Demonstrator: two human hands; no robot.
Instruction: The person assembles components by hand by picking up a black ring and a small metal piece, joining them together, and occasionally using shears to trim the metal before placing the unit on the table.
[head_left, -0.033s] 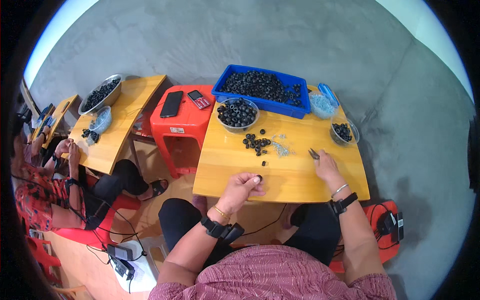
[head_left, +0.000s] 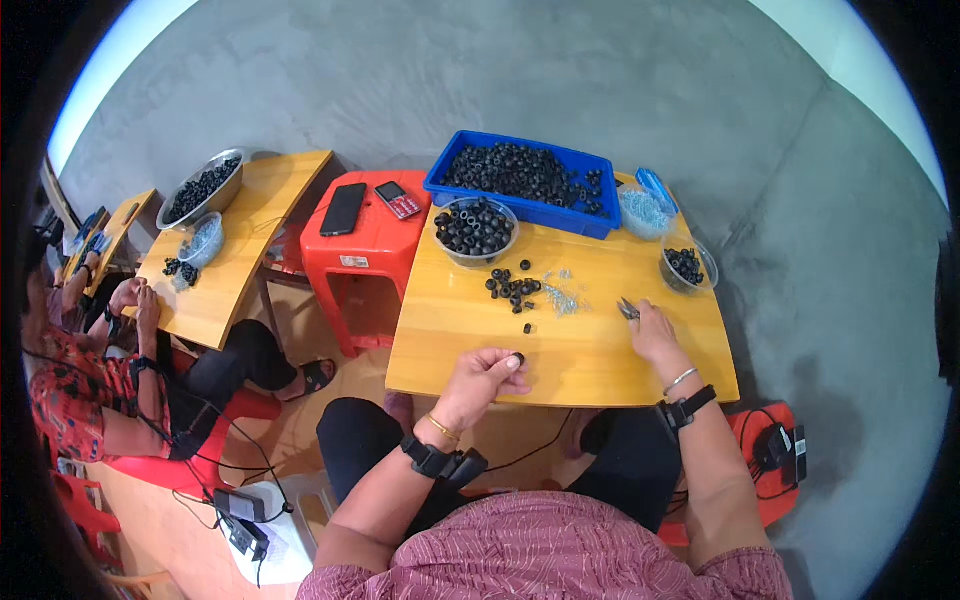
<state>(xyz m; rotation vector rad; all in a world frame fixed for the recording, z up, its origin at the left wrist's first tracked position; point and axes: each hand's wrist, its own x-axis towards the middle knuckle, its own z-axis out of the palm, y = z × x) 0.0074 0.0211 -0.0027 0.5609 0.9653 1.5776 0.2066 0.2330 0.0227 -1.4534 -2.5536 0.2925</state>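
Left and right hands at a worktop (head_left: 590,375), read as a clock dial with 12 farthest from the person. The left hand (head_left: 482,378), at 7 o'clock, pinches a small black part (head_left: 519,358) between thumb and fingers, near the front edge. The right hand (head_left: 655,333), at 4 o'clock, is wrapped around pliers (head_left: 628,309), whose tips point towards 10. Loose black pieces (head_left: 515,290) lie at 9 o'clock; silvery pins (head_left: 566,300) are scattered at the centre. A clear bowl (head_left: 475,259) stands at 10, a blue tray (head_left: 575,222) between 11 and 12. Likely faults: the part, apparently rounded, could slip from a slack pinch and roll off the edge; badly aligned pliers could nip a fingertip.
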